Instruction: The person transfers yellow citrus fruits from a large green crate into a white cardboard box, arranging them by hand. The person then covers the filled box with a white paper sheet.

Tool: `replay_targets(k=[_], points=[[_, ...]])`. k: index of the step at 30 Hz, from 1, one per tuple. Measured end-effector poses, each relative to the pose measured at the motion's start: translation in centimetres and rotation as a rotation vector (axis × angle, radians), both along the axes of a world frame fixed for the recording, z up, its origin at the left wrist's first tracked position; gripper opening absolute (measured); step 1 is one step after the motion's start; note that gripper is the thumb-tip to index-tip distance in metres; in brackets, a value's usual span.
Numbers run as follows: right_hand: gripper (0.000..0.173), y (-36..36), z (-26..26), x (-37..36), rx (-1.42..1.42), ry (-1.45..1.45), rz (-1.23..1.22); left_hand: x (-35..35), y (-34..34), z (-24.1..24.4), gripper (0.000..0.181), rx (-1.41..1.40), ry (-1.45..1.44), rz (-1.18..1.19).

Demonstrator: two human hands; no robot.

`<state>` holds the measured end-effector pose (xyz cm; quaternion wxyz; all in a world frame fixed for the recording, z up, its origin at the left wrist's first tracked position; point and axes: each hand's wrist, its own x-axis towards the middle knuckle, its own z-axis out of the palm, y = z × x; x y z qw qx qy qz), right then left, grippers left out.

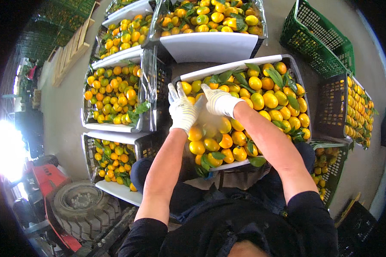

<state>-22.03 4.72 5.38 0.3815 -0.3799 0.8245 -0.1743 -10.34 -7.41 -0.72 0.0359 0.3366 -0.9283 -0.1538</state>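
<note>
In front of me stands a dark plastic crate (304, 80) lined with white sheeting and filled with yellow-orange citrus fruits (257, 101), some with green leaves. My left hand (182, 107), in a white striped glove with grey fingertips, lies at the crate's far left corner, fingers spread and pointing away from me; no fruit shows in it. My right hand (220, 100), gloved alike, rests over the fruit just to its right, index finger extended. Its other fingers are hidden beneath it, so I cannot tell whether it holds a fruit. A blurred patch covers fruit below the hands.
Fruit-filled crates with clear film stand on the left (115, 128) and ahead (209, 48). A green plastic crate (325, 41) is at upper right, a dark fruit crate (333, 106) below it. A wooden pallet (71, 53) and a red vehicle's tyre (83, 208) are on the left.
</note>
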Motion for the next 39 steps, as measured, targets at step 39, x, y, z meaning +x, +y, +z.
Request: replay_targets(k=[39], points=[[0.073, 21.4, 3.7, -3.6, -0.623, 0.151, -0.327, 0.2, -0.5, -1.1, 0.104, -0.077, 0.026, -0.037]])
